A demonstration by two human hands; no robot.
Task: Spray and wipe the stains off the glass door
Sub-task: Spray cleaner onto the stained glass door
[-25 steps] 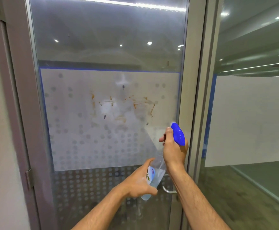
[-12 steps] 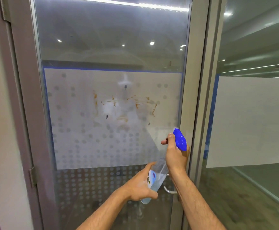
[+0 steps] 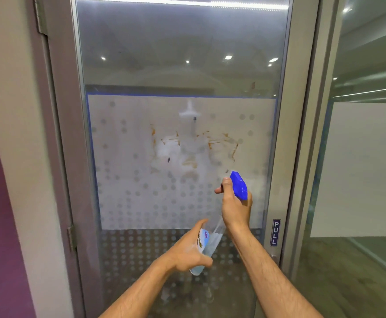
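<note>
Stained glass door (image 3: 141,180) ahead, both hands' fingers curled round spray bottle (image 3: 212,242), right hand (image 3: 235,207) near frame edge, left hand (image 3: 191,251) lower

R hand (image 3: 234,206) raised, fingers curled in a grip; L hand (image 3: 191,250) lower, cupped, thumb up.

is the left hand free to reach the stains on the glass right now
Probably not: the left hand holds the spray bottle. Nothing blocks the stains, but no cloth is visible.
</note>
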